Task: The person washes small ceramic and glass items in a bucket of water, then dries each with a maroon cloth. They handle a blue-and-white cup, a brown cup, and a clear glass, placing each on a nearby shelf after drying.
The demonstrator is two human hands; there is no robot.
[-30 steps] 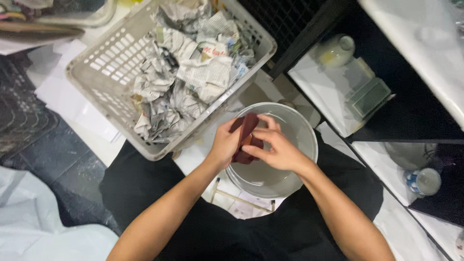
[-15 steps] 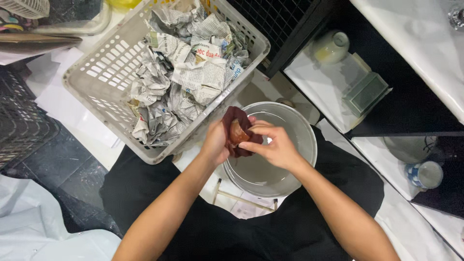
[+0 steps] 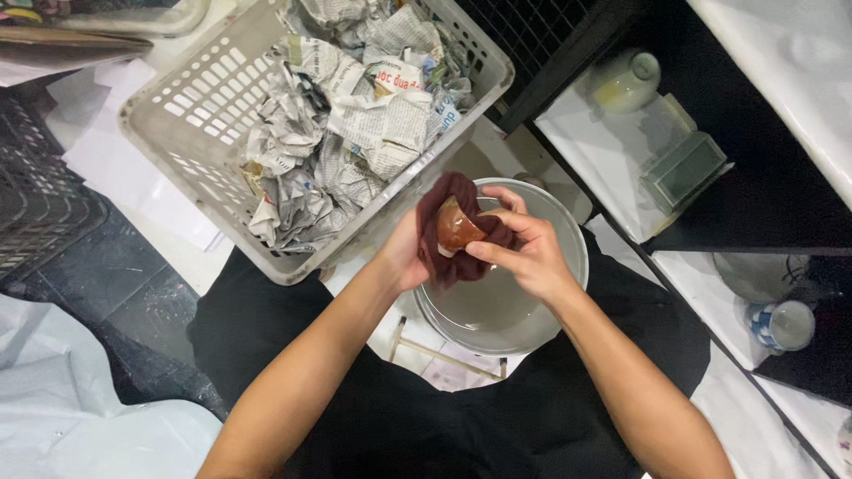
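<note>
Since before, your cloth (image 3: 457, 232) has opened around a small brown bowl (image 3: 458, 227); left hand (image 3: 404, 257) and right hand (image 3: 524, 253) grip both, bowl half-hidden, above the grey plates (image 3: 532, 310).

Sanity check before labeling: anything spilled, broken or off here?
Nothing stands out. Both hands, left hand and right hand, hold a small brown object in a dark red cloth over stacked grey bowls; crumpled newspaper stays inside the basket.

A small glossy brown cup (image 3: 457, 226), half wrapped in a dark maroon cloth (image 3: 441, 257), sits just above stacked grey bowls (image 3: 515, 306).
</note>
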